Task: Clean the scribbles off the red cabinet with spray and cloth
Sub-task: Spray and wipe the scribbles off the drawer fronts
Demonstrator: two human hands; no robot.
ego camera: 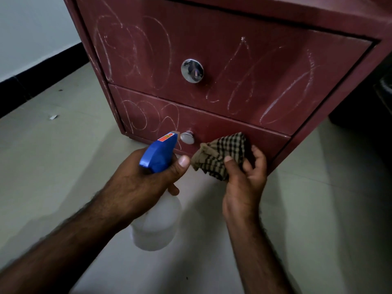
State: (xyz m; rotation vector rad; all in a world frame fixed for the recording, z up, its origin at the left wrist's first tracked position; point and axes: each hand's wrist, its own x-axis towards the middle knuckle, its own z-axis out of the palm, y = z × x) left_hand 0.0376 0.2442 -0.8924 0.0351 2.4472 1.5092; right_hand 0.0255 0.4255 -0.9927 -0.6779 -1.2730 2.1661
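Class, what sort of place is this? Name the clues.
Probably a room in a home: a red cabinet with two drawers stands on a pale tiled floor beside a white wall with dark skirting.

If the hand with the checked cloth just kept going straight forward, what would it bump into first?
Probably the lower drawer of the red cabinet. The right hand holds the cloth right up near that drawer front, though whether they already touch is unclear.

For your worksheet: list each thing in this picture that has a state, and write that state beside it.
upper drawer: shut, scribbled all over
lower drawer: shut, scribbled at left
spray bottle: held, nozzle toward lower drawer
checked cloth: bunched, held near lower drawer
left hand: gripping spray bottle
right hand: holding checked cloth
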